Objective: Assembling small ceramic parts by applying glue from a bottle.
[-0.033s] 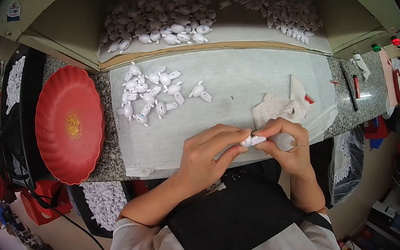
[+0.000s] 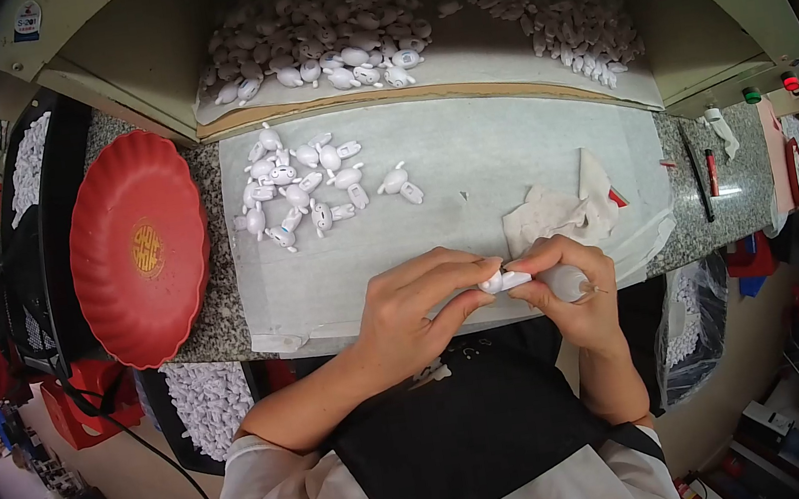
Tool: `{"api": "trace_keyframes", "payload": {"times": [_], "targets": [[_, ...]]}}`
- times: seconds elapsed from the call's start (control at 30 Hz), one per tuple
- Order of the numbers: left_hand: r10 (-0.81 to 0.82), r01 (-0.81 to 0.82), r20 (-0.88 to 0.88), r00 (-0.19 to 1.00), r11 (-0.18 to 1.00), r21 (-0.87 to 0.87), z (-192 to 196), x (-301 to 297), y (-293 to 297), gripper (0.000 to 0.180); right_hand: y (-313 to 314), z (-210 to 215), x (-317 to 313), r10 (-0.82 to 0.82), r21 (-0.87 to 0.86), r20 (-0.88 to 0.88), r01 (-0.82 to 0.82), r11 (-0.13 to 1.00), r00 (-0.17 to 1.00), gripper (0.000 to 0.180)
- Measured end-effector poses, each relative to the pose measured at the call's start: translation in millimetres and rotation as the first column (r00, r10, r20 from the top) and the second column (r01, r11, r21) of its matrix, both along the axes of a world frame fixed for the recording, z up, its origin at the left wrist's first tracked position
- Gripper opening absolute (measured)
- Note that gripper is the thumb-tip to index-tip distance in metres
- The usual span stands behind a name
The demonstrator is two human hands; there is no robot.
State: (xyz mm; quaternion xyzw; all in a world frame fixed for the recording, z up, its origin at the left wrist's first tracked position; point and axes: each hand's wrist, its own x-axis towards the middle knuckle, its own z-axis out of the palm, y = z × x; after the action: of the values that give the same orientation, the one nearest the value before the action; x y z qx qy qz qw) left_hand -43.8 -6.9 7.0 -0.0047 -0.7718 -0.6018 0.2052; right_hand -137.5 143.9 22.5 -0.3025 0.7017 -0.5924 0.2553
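Close in front of my body, both hands meet over the near edge of the white paper sheet. My left hand [image 2: 417, 308] pinches one end of a small white plastic figurine [image 2: 497, 283] between thumb and fingers. From the other side, my right hand [image 2: 572, 292] grips its other end. A pale translucent rounded thing [image 2: 565, 280] with a thin tip shows in the curl of my right hand; its kind is unclear. Beyond the right hand lies a crumpled white cloth [image 2: 556, 214]. Several finished-looking white figurines [image 2: 301, 190] lie grouped at the sheet's left, with a single figurine [image 2: 396, 181] apart from them.
A red scalloped tray [image 2: 111, 277] stands on the left of the granite counter. On the shelf behind are heaps of white heads [image 2: 320, 28] and smaller white parts [image 2: 571, 15]. A black stick [image 2: 696, 175] and a red pen [image 2: 711, 170] lie at right. Bins of white parts [image 2: 213, 405] flank me below.
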Motion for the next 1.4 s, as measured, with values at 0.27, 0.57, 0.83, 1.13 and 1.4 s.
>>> {"api": "trace_keyframes", "payload": {"times": [0.27, 0.57, 0.83, 1.13, 1.4], "targets": [[-0.065, 0.065, 0.022, 0.998, 0.998, 0.007, -2, -4, -5, 0.026, 1, 0, -5, 0.054, 0.017, 0.006, -0.054, 0.998, 0.999, 0.014], [-0.440, 0.064, 0.124, 0.889, 0.389, 0.919, -12, -8, -8, 0.026, -10, 0, -10, 0.000, -0.061, 0.092, 0.006, 0.998, 0.996, 0.014], [-0.263, 0.040, 0.161, 0.951, 0.623, 0.782, -22, -4, 3, 0.027, -18, 7, -5, -0.005, -0.012, 0.140, 0.007, 1.000, 0.990, 0.013], [0.022, -0.024, 0.046, 0.999, 0.998, 0.060, -3, -2, 1, 0.024, -4, -3, -1, 0.003, -0.059, -0.070, -0.007, 0.998, 0.998, 0.018], [0.006, -0.010, -0.062, 0.998, 0.998, -0.070, -4, -5, 0, 0.025, -6, -1, -2, 0.023, -0.097, -0.167, -0.040, 0.995, 0.986, 0.020]]}}
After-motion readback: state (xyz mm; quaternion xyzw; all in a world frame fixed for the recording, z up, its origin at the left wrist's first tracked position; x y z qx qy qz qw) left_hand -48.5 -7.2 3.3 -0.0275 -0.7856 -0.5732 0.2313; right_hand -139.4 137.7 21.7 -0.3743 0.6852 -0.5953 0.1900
